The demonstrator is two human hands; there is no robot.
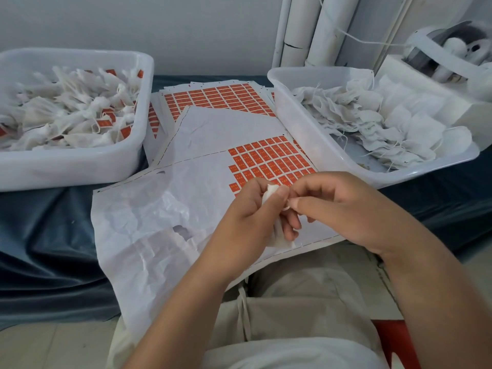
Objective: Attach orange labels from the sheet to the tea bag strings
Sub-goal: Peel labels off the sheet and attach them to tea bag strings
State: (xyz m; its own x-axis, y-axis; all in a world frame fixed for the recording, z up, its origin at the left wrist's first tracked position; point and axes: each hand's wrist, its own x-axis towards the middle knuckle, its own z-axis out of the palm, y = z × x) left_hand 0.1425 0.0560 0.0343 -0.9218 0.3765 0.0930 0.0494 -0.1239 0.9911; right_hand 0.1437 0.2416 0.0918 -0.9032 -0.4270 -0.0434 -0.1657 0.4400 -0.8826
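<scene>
My left hand grips a white tea bag over the lower part of the label sheet. Its top corner pokes out above my thumb. Right beside it, my right hand pinches the bag's string between thumb and forefinger, fingertips touching those of the left hand. Orange labels fill only the upper right part of this crumpled sheet. No orange label shows between my fingers.
A white tub at the left holds tea bags with orange labels on. Another white tub at the right holds unlabelled bags. Full label sheets lie between them on a blue cloth. White pipes stand behind.
</scene>
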